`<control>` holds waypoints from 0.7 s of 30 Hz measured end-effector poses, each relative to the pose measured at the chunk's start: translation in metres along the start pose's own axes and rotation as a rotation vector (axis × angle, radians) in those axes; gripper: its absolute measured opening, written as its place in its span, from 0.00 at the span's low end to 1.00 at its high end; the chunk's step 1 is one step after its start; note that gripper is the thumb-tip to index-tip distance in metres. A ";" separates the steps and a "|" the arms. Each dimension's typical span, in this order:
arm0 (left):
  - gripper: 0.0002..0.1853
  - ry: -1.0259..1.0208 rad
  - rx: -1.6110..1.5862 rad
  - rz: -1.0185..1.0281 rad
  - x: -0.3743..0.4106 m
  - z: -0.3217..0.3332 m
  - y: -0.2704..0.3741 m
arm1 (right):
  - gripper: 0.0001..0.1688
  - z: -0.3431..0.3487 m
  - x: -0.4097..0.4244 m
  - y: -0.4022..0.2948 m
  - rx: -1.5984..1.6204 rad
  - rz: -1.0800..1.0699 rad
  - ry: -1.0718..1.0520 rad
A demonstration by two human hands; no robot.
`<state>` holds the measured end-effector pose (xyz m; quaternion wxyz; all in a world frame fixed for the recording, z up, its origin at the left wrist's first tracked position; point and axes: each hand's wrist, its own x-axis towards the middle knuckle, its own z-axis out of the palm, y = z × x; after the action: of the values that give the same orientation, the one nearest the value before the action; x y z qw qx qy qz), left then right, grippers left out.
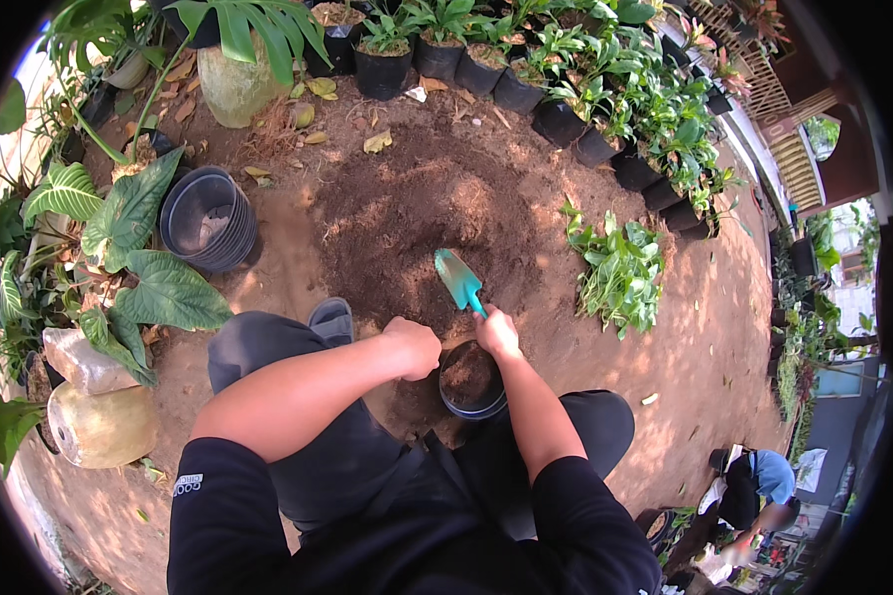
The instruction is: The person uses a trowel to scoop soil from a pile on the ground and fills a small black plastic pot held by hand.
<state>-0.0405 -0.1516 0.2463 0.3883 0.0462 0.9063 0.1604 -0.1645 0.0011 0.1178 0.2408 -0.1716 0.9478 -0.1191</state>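
My right hand (pixel 497 332) grips the handle of a teal garden trowel (pixel 458 279), whose blade lies over a mound of dark soil (pixel 417 216). Close by my knees stands a black plastic pot (pixel 472 379) with soil inside. My left hand (pixel 414 348) is curled just left of that pot's rim; whether it touches the rim or holds anything, I cannot tell. Right of the mound, a pile of leafy green cuttings or seedlings (pixel 621 275) lies on the ground.
A stack of empty black pots (pixel 208 219) stands at left, beside large-leaved plants (pixel 167 290). Potted plants in black grow bags (pixel 383 71) curve along the back and right. A pale stone planter (pixel 238 82) stands at the back left. Another person (pixel 751 491) bends over at the lower right.
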 end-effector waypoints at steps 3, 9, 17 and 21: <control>0.17 0.006 -0.018 -0.013 0.003 0.004 -0.006 | 0.15 -0.004 0.010 0.017 0.065 -0.045 -0.048; 0.20 0.005 -0.012 0.058 0.007 -0.003 -0.001 | 0.18 -0.064 0.012 0.034 0.245 0.104 -0.339; 0.20 -0.018 0.004 0.127 0.005 -0.009 0.013 | 0.17 -0.056 0.028 0.058 0.214 0.153 -0.359; 0.21 -0.033 0.012 0.125 0.008 -0.010 0.011 | 0.16 -0.016 0.039 0.036 0.372 0.112 -0.336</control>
<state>-0.0541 -0.1416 0.2510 0.3919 0.1078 0.8961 0.1781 -0.2141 0.0210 0.1045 0.4287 -0.0890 0.8643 -0.2476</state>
